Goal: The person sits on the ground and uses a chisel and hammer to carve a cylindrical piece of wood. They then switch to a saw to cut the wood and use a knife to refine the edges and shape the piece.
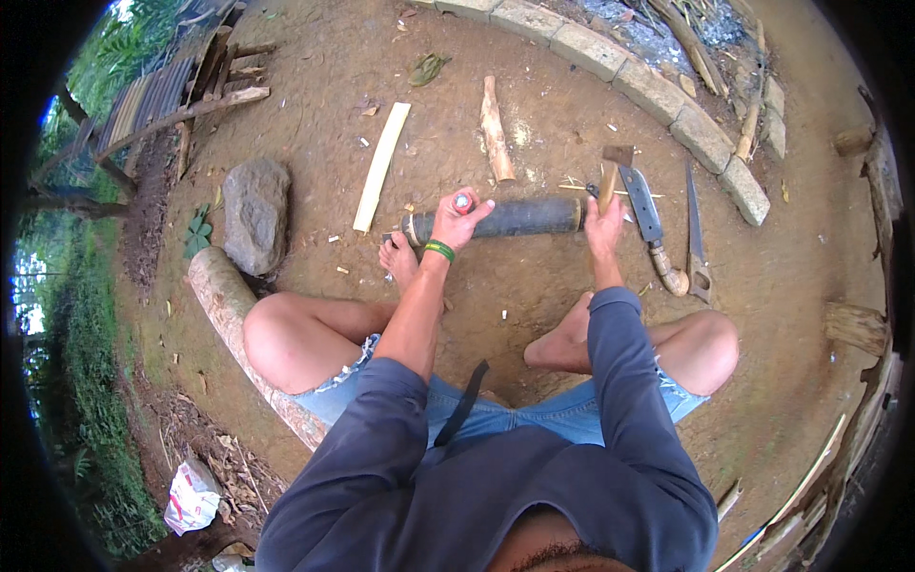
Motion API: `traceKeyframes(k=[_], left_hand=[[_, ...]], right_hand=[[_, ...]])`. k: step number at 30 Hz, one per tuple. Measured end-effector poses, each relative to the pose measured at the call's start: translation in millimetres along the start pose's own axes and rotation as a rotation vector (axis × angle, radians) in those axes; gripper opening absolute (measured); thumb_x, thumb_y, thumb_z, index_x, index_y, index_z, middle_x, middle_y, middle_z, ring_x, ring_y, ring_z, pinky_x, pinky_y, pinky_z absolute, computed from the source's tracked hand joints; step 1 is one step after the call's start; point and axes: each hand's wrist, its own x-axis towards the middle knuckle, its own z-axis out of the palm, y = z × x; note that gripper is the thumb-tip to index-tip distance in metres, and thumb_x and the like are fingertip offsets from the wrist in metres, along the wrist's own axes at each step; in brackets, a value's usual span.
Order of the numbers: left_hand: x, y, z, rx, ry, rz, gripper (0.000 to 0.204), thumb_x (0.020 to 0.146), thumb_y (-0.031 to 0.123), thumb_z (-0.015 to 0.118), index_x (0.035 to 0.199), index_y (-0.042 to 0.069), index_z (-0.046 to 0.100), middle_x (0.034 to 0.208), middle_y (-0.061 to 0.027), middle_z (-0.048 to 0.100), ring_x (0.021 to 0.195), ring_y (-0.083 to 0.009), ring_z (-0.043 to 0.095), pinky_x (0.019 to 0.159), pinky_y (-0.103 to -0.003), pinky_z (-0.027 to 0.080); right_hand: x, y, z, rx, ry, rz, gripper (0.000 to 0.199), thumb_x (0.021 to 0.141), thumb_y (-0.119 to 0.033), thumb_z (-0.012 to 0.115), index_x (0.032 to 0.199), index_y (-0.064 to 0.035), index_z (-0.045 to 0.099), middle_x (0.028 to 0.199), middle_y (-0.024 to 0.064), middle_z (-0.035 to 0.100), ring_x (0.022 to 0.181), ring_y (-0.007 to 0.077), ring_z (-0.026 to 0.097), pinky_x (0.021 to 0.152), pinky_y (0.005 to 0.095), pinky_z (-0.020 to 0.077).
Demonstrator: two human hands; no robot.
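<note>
A thick dark tube [529, 217], which looks like a bamboo section, lies crosswise on the ground in front of me. My left hand [456, 224] is closed around an upright red-handled tool [463, 201] above the tube's left part; its lower end is hidden. At the tube's right end, my right hand [602, 227] grips a hammer [610, 176] by its wooden handle, its dark metal head pointing away from me. My bare left foot [398, 257] is by the tube's left end.
Right of the tube lie a machete [646, 214] and a handsaw [696, 234]. Beyond it are a pale flat strip [383, 167] and a short stick [494, 129]. A big rock [255, 214] and a log [224, 296] are at left; a block border [701, 138] curves at far right.
</note>
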Motion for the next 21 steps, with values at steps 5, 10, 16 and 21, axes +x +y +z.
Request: traceKeyframes(k=[5,10,16,21], left_hand=[[2.1,1.2,4.8,-0.036,-0.011,-0.006,0.033,0.082,0.019,0.078,0.067,0.007,0.051,0.063,0.0053,0.044,0.064,-0.0077,0.040,0.059,-0.027,0.036],[-0.8,-17.4,2.9,-0.062,-0.007,-0.016,0.035,0.082,0.018,0.078,0.066,0.007,0.048,0.063,0.0046,0.044,0.063,-0.0086,0.039,0.059,-0.028,0.037],[1.1,-35.2,9.4,-0.206,-0.028,0.002,0.033,0.083,0.015,0.076,0.066,0.007,0.049,0.062,0.0062,0.044,0.061,-0.0076,0.041,0.058,-0.029,0.039],[-4.3,-17.3,9.9,-0.143,-0.054,0.038,0.027,0.085,0.011,0.075,0.070,0.008,0.053,0.064,0.0066,0.051,0.063,-0.0053,0.046,0.058,-0.027,0.041]], right_hand=[[12.1,-121.4,-44.1,0.294,-0.301,-0.145,0.037,0.095,-0.025,0.065,0.121,-0.0023,0.052,0.079,0.0186,0.065,0.065,0.0350,0.065,0.061,0.0417,0.0514],[-21.7,-259.1,-138.9,0.258,-0.601,-0.228,0.038,0.094,-0.021,0.064,0.124,-0.0015,0.050,0.093,0.0263,0.067,0.082,0.0434,0.067,0.067,0.0440,0.0539],[-80.5,-256.6,-148.2,0.374,-0.498,-0.431,0.032,0.095,-0.020,0.065,0.118,-0.0026,0.052,0.076,0.0228,0.064,0.071,0.0402,0.067,0.059,0.0429,0.0495],[-73.6,-234.3,-138.6,0.021,-0.732,-0.421,0.027,0.093,-0.012,0.065,0.115,-0.0033,0.052,0.075,0.0242,0.063,0.071,0.0432,0.065,0.059,0.0460,0.0491]])
